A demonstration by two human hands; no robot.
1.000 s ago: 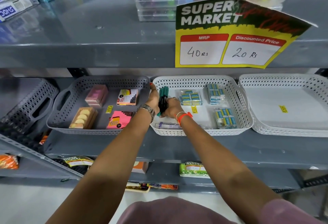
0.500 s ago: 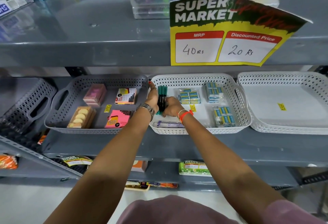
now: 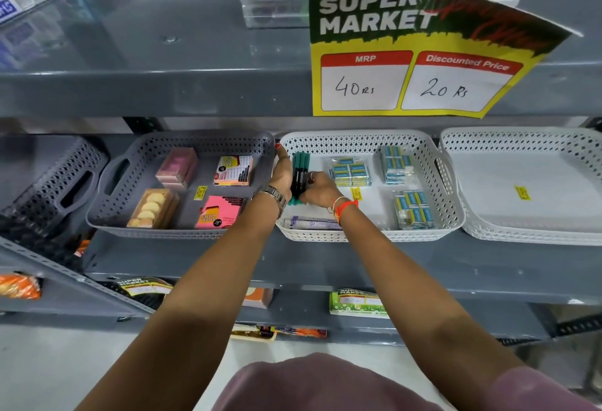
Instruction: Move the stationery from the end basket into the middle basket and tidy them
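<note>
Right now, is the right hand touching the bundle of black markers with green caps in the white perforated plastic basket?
Touching. The head view shows the right hand with fingers curled around the green-capped black marker bundle, no gap between.

Left wrist: silver metal link watch (image 3: 273, 197). Left hand (image 3: 282, 172): red-painted nail (image 3: 278, 146). Right wrist: orange thread band (image 3: 348, 206), thin pale bangle (image 3: 335, 201). Right hand (image 3: 321, 189): ring (image 3: 312, 176) on one finger. Forearms bare. Dusty-mauve top (image 3: 325, 384), short sleeves.

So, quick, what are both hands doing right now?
Left hand: pressed against the green markers, grip cannot be told.
Right hand: holding the green markers.
</note>
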